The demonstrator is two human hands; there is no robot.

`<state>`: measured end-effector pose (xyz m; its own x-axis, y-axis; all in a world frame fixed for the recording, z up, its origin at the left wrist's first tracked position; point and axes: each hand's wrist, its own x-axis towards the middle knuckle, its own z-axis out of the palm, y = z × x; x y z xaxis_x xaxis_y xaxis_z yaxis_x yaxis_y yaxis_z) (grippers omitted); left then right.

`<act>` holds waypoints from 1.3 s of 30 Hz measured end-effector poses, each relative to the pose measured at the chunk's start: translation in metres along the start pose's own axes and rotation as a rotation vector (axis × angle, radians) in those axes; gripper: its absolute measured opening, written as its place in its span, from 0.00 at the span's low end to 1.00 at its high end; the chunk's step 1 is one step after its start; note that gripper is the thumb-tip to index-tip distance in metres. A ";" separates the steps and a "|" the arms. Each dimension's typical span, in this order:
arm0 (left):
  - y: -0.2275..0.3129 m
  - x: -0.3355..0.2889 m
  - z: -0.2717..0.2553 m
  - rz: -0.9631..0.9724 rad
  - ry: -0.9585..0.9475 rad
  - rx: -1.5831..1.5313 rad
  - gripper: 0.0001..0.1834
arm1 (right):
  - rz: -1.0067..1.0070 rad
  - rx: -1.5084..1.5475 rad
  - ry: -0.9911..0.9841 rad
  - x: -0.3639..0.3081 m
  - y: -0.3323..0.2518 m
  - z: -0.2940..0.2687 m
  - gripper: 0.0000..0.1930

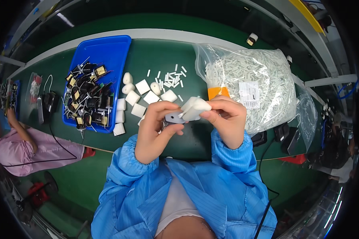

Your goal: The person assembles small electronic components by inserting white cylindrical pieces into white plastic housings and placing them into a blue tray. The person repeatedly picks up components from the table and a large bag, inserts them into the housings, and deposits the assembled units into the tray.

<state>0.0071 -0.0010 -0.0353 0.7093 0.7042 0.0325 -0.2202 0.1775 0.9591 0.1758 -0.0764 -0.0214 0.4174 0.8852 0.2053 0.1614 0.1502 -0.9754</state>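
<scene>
My left hand point(157, 129) is closed on a small light grey part point(173, 117) with a dark hole in it. My right hand point(230, 117) pinches a white, foam-like piece point(196, 106) between thumb and fingertips. The white piece meets the grey part between the two hands, above the near side of the green table; whether they are joined I cannot tell. Beyond my left hand lie several white blocks point(151, 97) and rounded white pieces point(127, 78). Farther back is a loose heap of short white tubes point(173, 79).
At left stands a blue tray point(123, 44) of black parts with wires point(85, 99). A large clear bag point(263, 71) full of short white tubes fills the right side, an orange card point(218, 93) at its corner. Black boxes point(290, 139) sit near the right edge. Another person point(24, 149) sits at far left.
</scene>
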 end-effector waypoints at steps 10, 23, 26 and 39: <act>0.010 0.000 0.001 0.081 -0.078 0.470 0.30 | -0.070 -0.227 -0.207 0.000 -0.013 0.002 0.14; 0.005 0.142 -0.005 0.184 -0.048 0.445 0.15 | 0.039 -0.047 -0.003 -0.014 0.000 -0.039 0.30; -0.033 0.264 -0.054 0.123 0.072 0.894 0.20 | 0.087 -0.014 -0.048 -0.023 0.005 -0.045 0.22; -0.040 0.310 -0.069 -0.185 0.080 1.831 0.29 | 0.190 -0.169 0.004 -0.036 0.016 -0.041 0.07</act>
<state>0.1898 0.2575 -0.0824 0.5948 0.8019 -0.0554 0.8036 -0.5948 0.0181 0.2002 -0.1238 -0.0414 0.4582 0.8886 0.0208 0.2267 -0.0943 -0.9694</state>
